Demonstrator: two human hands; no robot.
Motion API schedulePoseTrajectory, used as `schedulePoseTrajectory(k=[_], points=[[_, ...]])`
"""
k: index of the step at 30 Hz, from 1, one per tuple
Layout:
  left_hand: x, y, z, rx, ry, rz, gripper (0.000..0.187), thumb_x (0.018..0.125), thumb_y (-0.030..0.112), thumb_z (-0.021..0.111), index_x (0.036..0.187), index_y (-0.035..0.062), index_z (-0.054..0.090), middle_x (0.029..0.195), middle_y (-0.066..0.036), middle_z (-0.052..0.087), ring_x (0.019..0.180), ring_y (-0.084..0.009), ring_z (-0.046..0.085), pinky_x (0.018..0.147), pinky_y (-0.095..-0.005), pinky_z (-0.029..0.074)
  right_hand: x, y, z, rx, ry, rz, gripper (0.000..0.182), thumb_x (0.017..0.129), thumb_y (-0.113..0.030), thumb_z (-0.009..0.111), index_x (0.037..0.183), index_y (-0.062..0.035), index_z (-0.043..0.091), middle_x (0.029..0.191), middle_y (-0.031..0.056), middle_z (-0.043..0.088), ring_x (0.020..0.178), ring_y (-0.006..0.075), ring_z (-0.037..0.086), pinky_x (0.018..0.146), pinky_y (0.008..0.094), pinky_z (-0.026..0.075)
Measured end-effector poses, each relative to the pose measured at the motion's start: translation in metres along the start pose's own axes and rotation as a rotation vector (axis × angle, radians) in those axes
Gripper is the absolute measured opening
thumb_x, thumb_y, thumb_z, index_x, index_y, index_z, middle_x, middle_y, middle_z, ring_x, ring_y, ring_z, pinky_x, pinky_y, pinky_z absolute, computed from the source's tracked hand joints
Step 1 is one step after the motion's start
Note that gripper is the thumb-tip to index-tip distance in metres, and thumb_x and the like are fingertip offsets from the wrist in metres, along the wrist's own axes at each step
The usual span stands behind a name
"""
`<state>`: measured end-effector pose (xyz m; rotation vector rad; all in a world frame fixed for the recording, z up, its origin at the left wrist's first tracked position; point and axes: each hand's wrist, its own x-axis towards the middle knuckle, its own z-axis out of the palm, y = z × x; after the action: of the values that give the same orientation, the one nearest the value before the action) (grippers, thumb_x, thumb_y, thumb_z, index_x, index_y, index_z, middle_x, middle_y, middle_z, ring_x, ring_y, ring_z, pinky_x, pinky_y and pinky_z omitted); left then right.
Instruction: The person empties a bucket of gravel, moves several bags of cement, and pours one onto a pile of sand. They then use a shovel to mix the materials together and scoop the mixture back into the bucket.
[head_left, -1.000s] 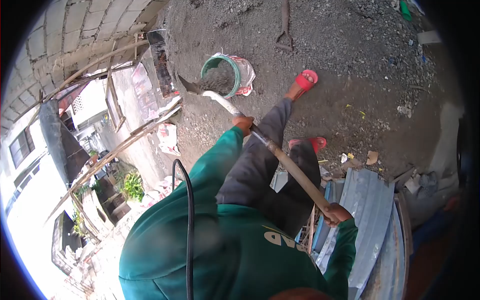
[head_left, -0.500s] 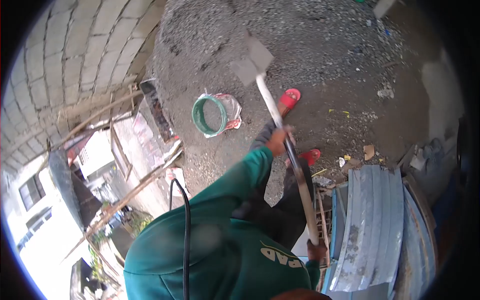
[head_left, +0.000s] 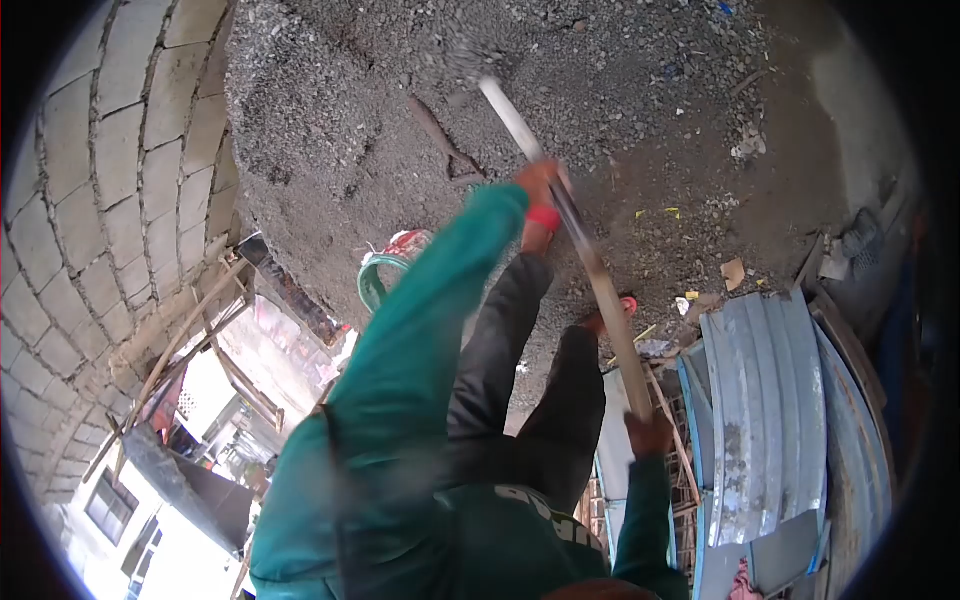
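Observation:
My left hand [head_left: 543,185] is wrapped around the upper-middle stretch of a long-handled shovel [head_left: 600,290], where the shaft is dark. My right hand [head_left: 650,435] grips the shovel's near end, low on the right. The shaft slants away from me, and its white far end meets the grey gravel pile [head_left: 340,90]. The blade is blurred there and seems sunk in the gravel. A bucket with a green rim [head_left: 372,280] stands left of my legs, partly hidden behind my left sleeve.
On the gravel lies a brown rod with a loop-like end [head_left: 440,138]. A block wall [head_left: 130,190] rises at left. Corrugated metal sheets [head_left: 765,400] are stacked at right, with wooden poles [head_left: 205,330] lower left. Scraps of litter [head_left: 733,273] dot the ground.
The shovel blade has gone from above the ground into the gravel farther out. My left hand has moved forward, and my left sleeve now covers part of the bucket. The view has shifted.

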<state>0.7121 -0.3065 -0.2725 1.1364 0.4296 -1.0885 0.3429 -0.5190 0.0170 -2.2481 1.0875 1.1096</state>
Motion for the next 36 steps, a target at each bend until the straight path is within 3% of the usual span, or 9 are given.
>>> schedulePoseTrajectory(k=[1, 2, 5, 18, 26, 29, 33, 34, 36], points=[[0.055, 0.033, -0.053, -0.124, 0.231, -0.119, 0.024, 0.089, 0.023, 0.047, 0.073, 0.0060, 0.054, 0.062, -0.009, 0.054, 0.056, -0.0231, 0.057, 0.052, -0.0399, 0.049, 0.020, -0.060, -0.011, 0.202, -0.015, -0.034, 0.040, 0.069, -0.037, 0.073, 0.070, 0.0019, 0.066, 0.067, 0.0209, 0.064, 0.065, 0.0333, 0.067, 0.059, 0.0436, 0.051], [0.039, 0.101, -0.020, -0.176, 0.553, -0.331, 0.017, 0.088, 0.014, 0.049, 0.077, 0.0048, 0.056, 0.064, -0.009, 0.055, 0.053, -0.0214, 0.055, 0.049, -0.0378, 0.048, 0.028, -0.073, -0.007, 0.228, -0.064, -0.032, 0.040, 0.069, -0.037, 0.073, 0.072, 0.0023, 0.066, 0.067, 0.0209, 0.064, 0.065, 0.0337, 0.067, 0.060, 0.0433, 0.051], [0.027, 0.063, -0.023, -0.241, 0.526, -0.061, 0.013, 0.089, 0.009, 0.047, 0.079, 0.0054, 0.055, 0.063, -0.006, 0.051, 0.052, -0.0196, 0.052, 0.050, -0.0342, 0.047, 0.018, -0.074, 0.014, 0.239, -0.109, -0.033, 0.041, 0.069, -0.037, 0.074, 0.075, 0.0030, 0.066, 0.068, 0.0209, 0.064, 0.065, 0.0342, 0.066, 0.062, 0.0427, 0.051], [-0.068, 0.018, 0.028, -0.565, 0.563, -0.118, 0.014, 0.085, 0.011, 0.062, 0.074, 0.0034, 0.057, 0.062, -0.006, 0.055, 0.048, -0.0186, 0.053, 0.042, -0.0348, 0.046, 0.005, 0.020, 0.020, 0.101, 0.009, -0.121, 0.042, 0.065, -0.037, 0.078, 0.077, 0.0006, 0.066, 0.069, 0.0197, 0.065, 0.067, 0.0367, 0.066, 0.063, 0.0461, 0.052], [-0.234, -0.009, 0.028, -0.609, 0.757, -0.053, 0.019, 0.086, 0.014, 0.061, 0.070, 0.0049, 0.055, 0.058, -0.006, 0.053, 0.049, -0.0204, 0.054, 0.045, -0.0371, 0.047, -0.017, 0.089, 0.010, 0.019, -0.051, -0.345, 0.034, 0.062, -0.027, 0.081, 0.078, -0.0005, 0.067, 0.068, 0.0159, 0.066, 0.063, 0.0290, 0.067, 0.061, 0.0396, 0.052], [-0.288, -0.050, 0.015, -0.673, 0.792, -0.041, 0.016, 0.086, 0.013, 0.060, 0.073, 0.0046, 0.054, 0.060, -0.007, 0.053, 0.052, -0.0228, 0.055, 0.048, -0.0404, 0.049, -0.022, 0.099, 0.002, 0.111, -0.197, -0.380, 0.039, 0.060, -0.033, 0.083, 0.076, -0.0017, 0.067, 0.069, 0.0164, 0.065, 0.062, 0.0323, 0.064, 0.061, 0.0431, 0.051], [-0.340, -0.110, 0.008, -0.649, 1.061, -0.092, 0.010, 0.085, 0.009, 0.061, 0.086, 0.0019, 0.054, 0.069, -0.009, 0.054, 0.055, -0.0235, 0.055, 0.048, -0.0391, 0.048, -0.010, 0.128, 0.004, 0.086, -0.396, -0.452, 0.036, 0.063, -0.028, 0.083, 0.075, 0.0002, 0.065, 0.064, 0.0122, 0.064, 0.055, 0.0262, 0.062, 0.055, 0.0388, 0.049], [-0.345, -0.126, 0.006, -0.633, 1.136, -0.130, 0.010, 0.084, 0.009, 0.061, 0.086, 0.0017, 0.055, 0.069, -0.009, 0.054, 0.055, -0.0234, 0.055, 0.048, -0.0393, 0.049, -0.009, 0.118, -0.009, 0.114, -0.571, -0.326, 0.031, 0.065, -0.023, 0.082, 0.076, 0.0025, 0.066, 0.063, 0.0098, 0.064, 0.055, 0.0184, 0.061, 0.052, 0.0353, 0.049], [-0.348, -0.164, -0.009, -0.627, 1.210, -0.156, 0.016, 0.083, 0.012, 0.064, 0.088, -0.0007, 0.055, 0.071, -0.009, 0.053, 0.056, -0.0228, 0.055, 0.048, -0.0386, 0.048, 0.006, 0.109, -0.021, 0.063, -0.791, -0.180, 0.030, 0.066, -0.022, 0.081, 0.073, 0.0012, 0.065, 0.062, 0.0080, 0.062, 0.055, 0.0166, 0.060, 0.048, 0.0339, 0.045]])
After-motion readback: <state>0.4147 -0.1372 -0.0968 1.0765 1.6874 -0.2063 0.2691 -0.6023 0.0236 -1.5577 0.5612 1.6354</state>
